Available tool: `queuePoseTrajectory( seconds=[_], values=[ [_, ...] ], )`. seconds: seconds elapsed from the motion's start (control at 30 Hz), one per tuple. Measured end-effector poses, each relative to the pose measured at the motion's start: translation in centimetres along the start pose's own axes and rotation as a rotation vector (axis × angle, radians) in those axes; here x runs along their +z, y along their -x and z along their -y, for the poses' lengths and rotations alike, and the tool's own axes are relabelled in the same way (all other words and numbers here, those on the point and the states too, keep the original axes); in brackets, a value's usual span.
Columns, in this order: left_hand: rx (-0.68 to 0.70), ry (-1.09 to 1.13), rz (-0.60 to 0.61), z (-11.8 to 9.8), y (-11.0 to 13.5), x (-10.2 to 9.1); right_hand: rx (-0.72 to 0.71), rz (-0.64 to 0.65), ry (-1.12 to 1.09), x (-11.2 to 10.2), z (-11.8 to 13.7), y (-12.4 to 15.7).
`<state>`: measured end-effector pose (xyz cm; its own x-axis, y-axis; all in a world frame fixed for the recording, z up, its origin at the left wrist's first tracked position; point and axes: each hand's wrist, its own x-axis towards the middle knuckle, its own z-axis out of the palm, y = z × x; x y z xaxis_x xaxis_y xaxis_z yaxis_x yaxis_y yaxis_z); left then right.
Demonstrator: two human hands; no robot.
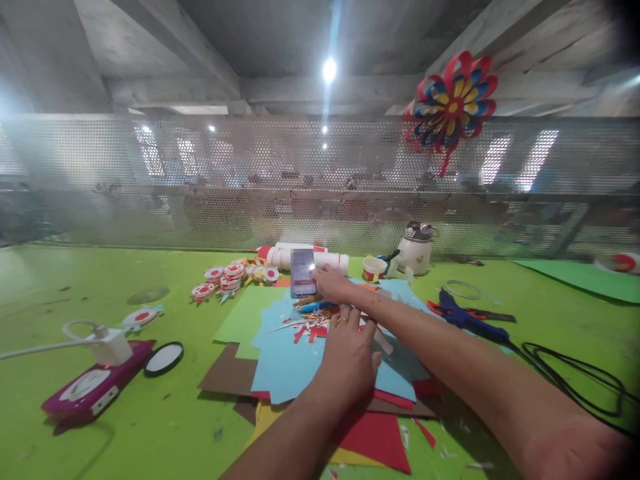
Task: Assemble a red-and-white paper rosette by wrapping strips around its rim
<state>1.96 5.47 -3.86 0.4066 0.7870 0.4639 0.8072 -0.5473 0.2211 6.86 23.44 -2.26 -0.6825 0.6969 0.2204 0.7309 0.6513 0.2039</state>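
My right hand (334, 283) reaches forward with its fingertips at the right edge of a mobile phone (303, 279), which leans upright against stacked paper cups (330, 261). Its fingers look stretched out and hold nothing that I can see. Nearer to me, my left hand (350, 343), with a ring on one finger, lies palm down on light blue paper sheets (290, 367), fingers apart. Beside its fingertips are paper scraps (316, 331), a blue pen-like tool (316, 307) and a brown stick (307, 301). What lies under the left palm is hidden.
At left are a purple power strip (83, 395), a white charger (113, 347) and a round black-rimmed disc (164, 359). Red-and-white paper pieces (233, 273) sit behind. A blue glue gun (467, 319) with black cable lies right. A white bottle (416, 252) stands near the mesh partition.
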Motion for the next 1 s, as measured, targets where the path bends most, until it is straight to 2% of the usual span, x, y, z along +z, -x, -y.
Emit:
queuePoseTrajectory(
  seconds=[0.37,0.73,0.87,1.0],
  values=[
    [0.003,-0.006,-0.002,0.0,-0.1,-0.2,0.008,-0.040,-0.008,-1.0,0.3,0.5],
    [-0.001,-0.028,0.002,0.0,-0.2,-0.1,0.255,-0.155,-0.063,-2.2,0.4,1.9],
    [-0.011,-0.054,-0.025,0.4,-0.2,0.1,0.287,-0.203,-0.116,-3.3,0.4,2.2],
    [-0.004,-0.043,-0.058,1.1,-0.4,0.3,0.281,-0.293,-0.207,-6.1,0.6,3.6]
  ],
)
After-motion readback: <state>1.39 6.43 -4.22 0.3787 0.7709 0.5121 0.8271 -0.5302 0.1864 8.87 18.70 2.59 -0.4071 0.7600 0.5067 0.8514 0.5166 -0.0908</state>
